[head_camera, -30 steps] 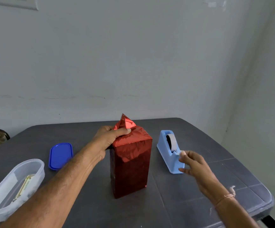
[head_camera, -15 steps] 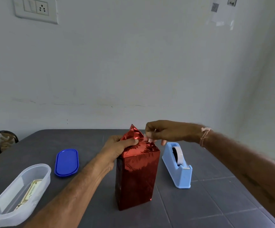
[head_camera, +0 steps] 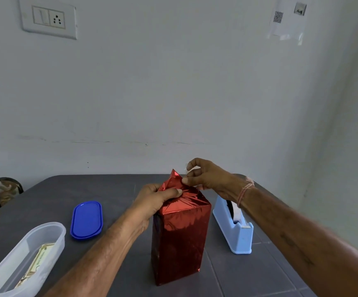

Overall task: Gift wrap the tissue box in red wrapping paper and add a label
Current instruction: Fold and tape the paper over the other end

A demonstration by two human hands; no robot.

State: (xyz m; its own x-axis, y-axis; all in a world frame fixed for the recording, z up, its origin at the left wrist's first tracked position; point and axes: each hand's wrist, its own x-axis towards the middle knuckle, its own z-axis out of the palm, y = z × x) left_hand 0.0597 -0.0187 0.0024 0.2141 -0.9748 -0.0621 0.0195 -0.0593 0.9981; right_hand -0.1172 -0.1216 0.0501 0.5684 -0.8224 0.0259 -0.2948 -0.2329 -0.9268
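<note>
Through the head camera, our left hand (head_camera: 152, 202) gripped the top of the red-wrapped box (head_camera: 180, 234), its thumb pressed on the folded paper. Our right hand (head_camera: 210, 179), fingers curled, pinched the upright flap (head_camera: 174, 177) at the box's 12 o'clock. The box stood on end mid-table (head_camera: 45, 196). A tape dispenser (head_camera: 238, 234) sat just beside it at 3 o'clock. A blue lid (head_camera: 87, 219) lay at 9 o'clock and a clear tub (head_camera: 61, 241) at 8 o'clock, by the near edge. Dark tabletop showed at 6 o'clock.

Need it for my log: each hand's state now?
Left hand: grips the top of the shiny red wrapped box.
Right hand: pinches a small clear tape strip.
</note>
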